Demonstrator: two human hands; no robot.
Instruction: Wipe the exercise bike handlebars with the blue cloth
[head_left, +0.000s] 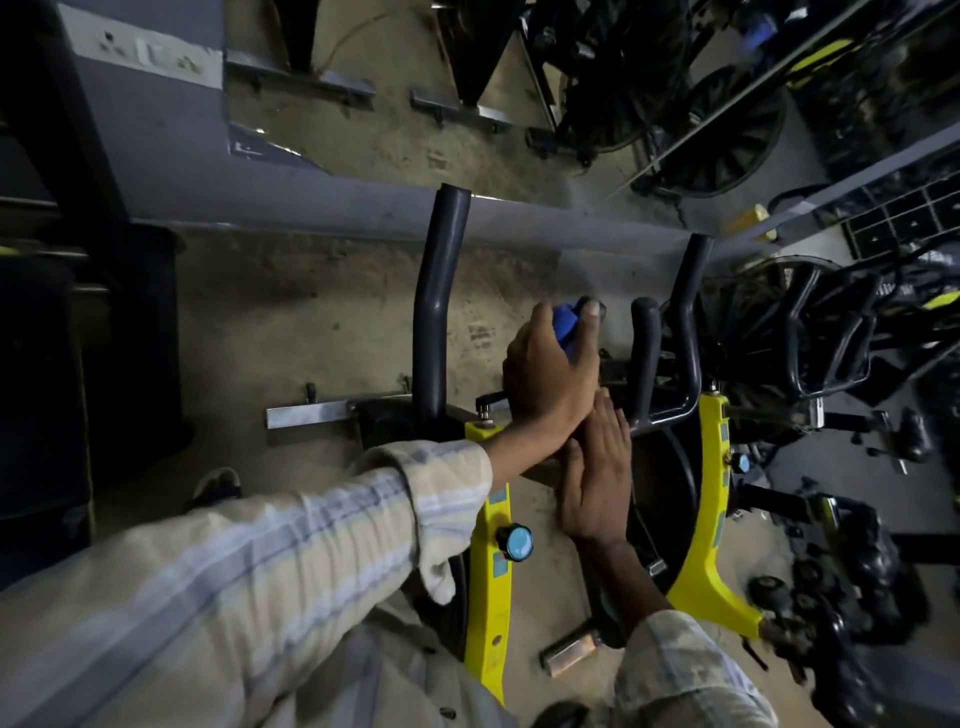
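Note:
The exercise bike's dark grey handlebars rise ahead of me, with a long left bar (435, 291), a short inner bar (645, 353) and a bent right bar (691, 306). My left hand (548, 371) is closed around the blue cloth (565, 325), which is wrapped on another short inner bar whose tip shows just past my fingers. Only a small bunch of the cloth is visible between thumb and fingers. My right hand (597, 480) lies flat, fingers straight, on the bike's centre stem just below my left wrist, holding nothing.
The bike's yellow frame (491, 582) carries a blue knob (514, 542) near my left sleeve. More bikes (810, 332) crowd close on the right. A grey ledge (363, 208) runs across ahead, and a metal floor bar (311, 415) sits left. My sandalled foot (218, 486) shows below.

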